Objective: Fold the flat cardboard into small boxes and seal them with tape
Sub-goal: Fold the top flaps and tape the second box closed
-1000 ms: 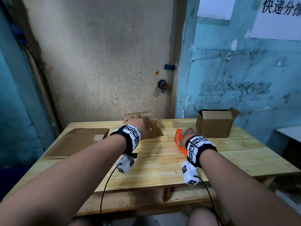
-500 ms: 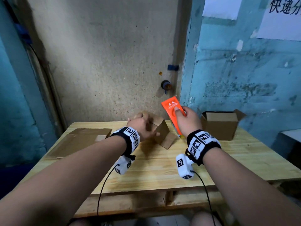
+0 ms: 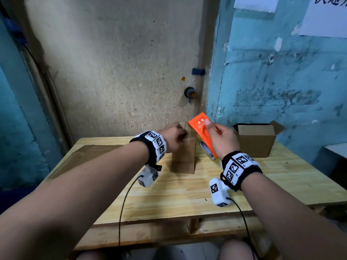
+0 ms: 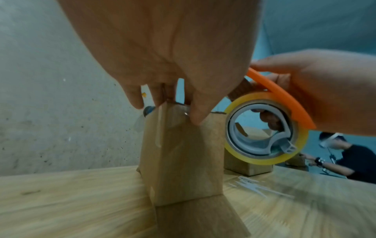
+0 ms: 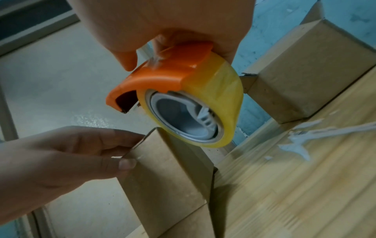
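The small box (image 3: pixel 185 147) stands on end near the middle of the wooden table (image 3: pixel 187 194), one loose flap lying flat on the wood toward the person. The left hand (image 3: pixel 173 136) pinches its top edge, thumb on the near face and fingers over the far side. At about three o'clock from it, the right hand (image 3: pixel 222 141) is clenched round an orange tape dispenser (image 3: pixel 203 132) with its yellowish roll (image 4: pixel 266 128) just beside the box's top corner; whether it touches the card I cannot tell. The box looks light and thin-walled, likely to slide or cave in under a hard press, so pinching at a folded corner, where the card is stiffest, seems wise. A second box (image 3: pixel 257 139) stands open at two o'clock, and flat cardboard (image 3: pixel 82 156) lies at nine o'clock.
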The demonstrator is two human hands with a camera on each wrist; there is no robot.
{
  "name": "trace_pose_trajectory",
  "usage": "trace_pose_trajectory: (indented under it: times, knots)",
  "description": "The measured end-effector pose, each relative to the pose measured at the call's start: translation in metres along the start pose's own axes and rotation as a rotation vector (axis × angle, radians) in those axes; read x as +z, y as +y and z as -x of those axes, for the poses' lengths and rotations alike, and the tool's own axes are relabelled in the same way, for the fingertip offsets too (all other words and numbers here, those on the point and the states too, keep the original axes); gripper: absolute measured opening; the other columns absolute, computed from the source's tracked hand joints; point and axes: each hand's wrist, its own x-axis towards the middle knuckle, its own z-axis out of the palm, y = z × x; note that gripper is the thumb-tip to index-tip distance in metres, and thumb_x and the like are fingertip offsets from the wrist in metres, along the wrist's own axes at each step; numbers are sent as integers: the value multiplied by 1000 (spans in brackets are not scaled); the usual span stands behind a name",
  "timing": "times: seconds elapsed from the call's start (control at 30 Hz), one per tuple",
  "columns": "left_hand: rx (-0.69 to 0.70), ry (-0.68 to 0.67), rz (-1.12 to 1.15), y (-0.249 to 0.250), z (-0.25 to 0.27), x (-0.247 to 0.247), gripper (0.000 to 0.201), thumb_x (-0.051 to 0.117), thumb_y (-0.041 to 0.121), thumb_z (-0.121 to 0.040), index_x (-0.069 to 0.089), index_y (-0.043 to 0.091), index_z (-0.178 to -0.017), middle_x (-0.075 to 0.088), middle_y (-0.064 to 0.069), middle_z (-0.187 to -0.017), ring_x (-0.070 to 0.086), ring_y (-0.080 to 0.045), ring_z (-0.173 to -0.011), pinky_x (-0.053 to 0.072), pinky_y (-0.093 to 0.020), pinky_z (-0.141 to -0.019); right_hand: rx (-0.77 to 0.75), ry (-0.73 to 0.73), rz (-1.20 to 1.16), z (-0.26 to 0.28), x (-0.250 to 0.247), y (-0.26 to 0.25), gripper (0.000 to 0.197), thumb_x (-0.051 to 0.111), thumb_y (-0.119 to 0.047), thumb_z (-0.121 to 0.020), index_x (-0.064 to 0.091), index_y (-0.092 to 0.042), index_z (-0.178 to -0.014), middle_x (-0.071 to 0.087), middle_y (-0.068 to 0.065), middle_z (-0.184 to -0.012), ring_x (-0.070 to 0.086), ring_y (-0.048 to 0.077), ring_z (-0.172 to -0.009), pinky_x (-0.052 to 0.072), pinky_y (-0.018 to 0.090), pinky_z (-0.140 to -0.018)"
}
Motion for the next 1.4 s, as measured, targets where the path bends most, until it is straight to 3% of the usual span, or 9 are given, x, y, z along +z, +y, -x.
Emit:
trace_pose_trajectory:
  times: [0.1, 0.2, 0.3, 0.37, 0.47, 0.53, 0.67, 0.93, 1.4]
  knots:
    - [-19, 84, 72, 0, -1, 7, 66, 68, 37, -82, 53, 11, -141, 54, -12, -133, 51, -32, -127, 45, -41, -106, 0, 7, 1, 1, -6, 3, 47, 51, -71, -97, 74, -30, -92, 73, -7, -79, 68, 10, -71, 41, 19, -43]
    - [-46, 178, 316, 4, -1, 5, 92, 71, 31, -85, 19, 12, -159, 51, -6, -146, 50, -24, -132, 43, -35, -110, -20, -11, -38, -2, -12, 6, 53, 53, -73, -95, 77, -25, -89, 75, -6, -77, 70, 14, -72, 47, 21, -52]
    - [-117, 377, 697, 16, -2, -3, 50, 56, 15, -102, 42, 8, -150, 64, -4, -124, 60, -16, -114, 46, -21, -98, -31, -9, -90, -7, -22, 2, 56, 57, -75, -92, 81, -24, -97, 77, -8, -83, 73, 16, -81, 54, 29, -71]
    - [-197, 428, 1049, 28, -1, -14, 23, 50, 20, -107, 62, 8, -121, 70, -12, -106, 66, -22, -96, 52, -31, -90, -49, -18, -114, -10, -31, -6, 50, 60, -72, -92, 79, -26, -88, 78, -3, -82, 74, 20, -79, 56, 34, -74]
    - [-292, 316, 1379, 41, 3, -32, 37, 50, 38, -106, 66, 6, -100, 72, -15, -94, 69, -28, -83, 58, -31, -70, -104, -47, -98, -12, -38, -19, 48, 62, -77, -87, 79, -32, -86, 79, -8, -83, 75, 17, -79, 62, 40, -76]
    - [-308, 255, 1495, 49, 7, -42, 39, 55, 42, -103, 68, 5, -100, 72, -12, -87, 69, -24, -75, 60, -35, -70, -149, -61, -77, -9, -39, -29, 52, 61, -83, -82, 80, -35, -91, 78, -8, -82, 75, 17, -74, 64, 46, -67]
    - [-406, 191, 1593, 58, 14, -54, 12, 66, 26, -97, 69, 15, -94, 68, -1, -70, 67, -13, -64, 60, -26, -64, -267, -54, -18, -2, -38, -44, 60, 57, -85, -82, 81, -33, -98, 77, -8, -76, 73, 13, -71, 62, 44, -70]
    - [-613, -20, 1555, 51, 37, -69, 18, 60, 23, -99, 64, 17, -82, 64, 3, -63, 64, -9, -55, 53, -22, -61, -381, -27, 101, 10, -40, -55, 63, 56, -87, -80, 82, -33, -101, 78, -13, -85, 72, 8, -82, 61, 38, -80]
    - [-491, 187, 1478, 48, 41, -63, 24, 53, 21, -105, 62, 9, -86, 59, -10, -80, 56, -18, -70, 53, -26, -58, -481, -97, 305, 8, -47, -65, 68, 48, -90, -78, 78, -36, -107, 77, -9, -97, 70, 19, -92, 59, 39, -84]
